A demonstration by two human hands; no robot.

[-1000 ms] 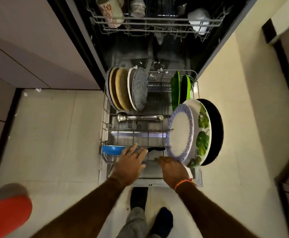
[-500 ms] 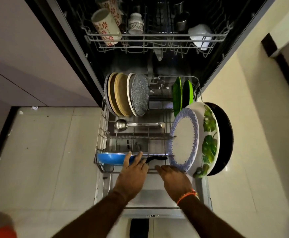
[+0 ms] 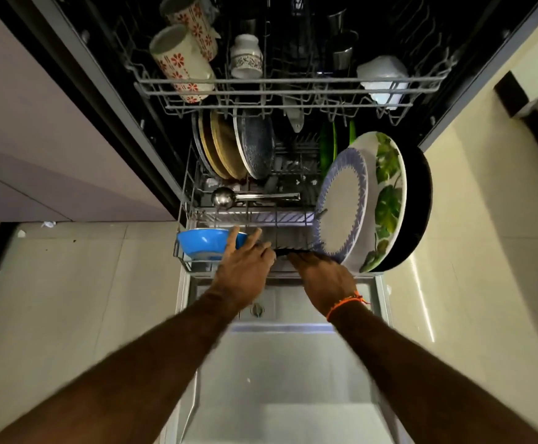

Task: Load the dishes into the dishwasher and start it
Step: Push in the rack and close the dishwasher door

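1. The lower rack point(image 3: 184, 200) of an open dishwasher is seen loaded and part-way out over the lowered door point(image 3: 287, 379), with both hands laid against its front edge.
2. The left hand point(image 3: 245, 270) is held flat, its fingers point(image 3: 233, 238) straight and slightly spread, the tips touching the rim of a blue bowl point(image 3: 203, 243) at the rack's front left corner.
3. The right hand point(image 3: 325, 277) is laid palm down just beside it, fingers together and extended toward a dark handle point(image 3: 282, 251); whether anything is gripped cannot be told.
4. Plates are stood on edge: tan plates point(image 3: 221, 149) and a speckled plate point(image 3: 256, 149) at the back left, and a blue-rimmed plate point(image 3: 341, 203), a leaf-patterned plate point(image 3: 386, 193) and a black plate point(image 3: 421, 203) at the right.
5. A steel ladle point(image 3: 223, 197) is laid across the middle; floral mugs point(image 3: 181, 59) are held in the upper rack point(image 3: 293, 86).
6. A risk is judged at the right: the large plates lean outward past the rack's side and could strike the tub frame or topple if the rack is pushed in sharply.
7. The bowl could be tipped by the fingertips on its rim.
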